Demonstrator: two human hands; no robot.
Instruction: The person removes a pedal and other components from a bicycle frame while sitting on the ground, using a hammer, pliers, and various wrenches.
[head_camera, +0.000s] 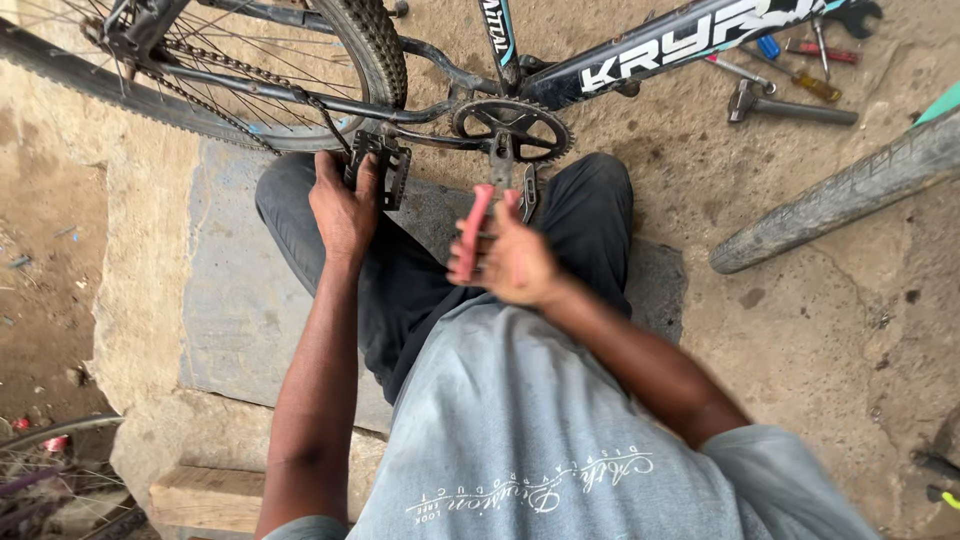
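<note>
A dark bicycle stands in front of me, its rear wheel (375, 50) at top left and its chainring (512, 128) in the middle. My left hand (342, 208) grips the black pedal (382, 165) beside the rear tyre. Blurred with motion, my right hand (508, 262) holds red-handled pliers (474, 228) just below the chainring and crank arm (501, 160). The chain (225, 65) runs back along the frame to the rear hub.
A hammer (790, 106), screwdrivers (812, 84) and other tools lie on the dirt ground at top right. A loose tyre (838, 195) lies at the right. A concrete slab (235, 290) is under my knees, with a wooden block (205, 497) and another wheel (60, 480) at bottom left.
</note>
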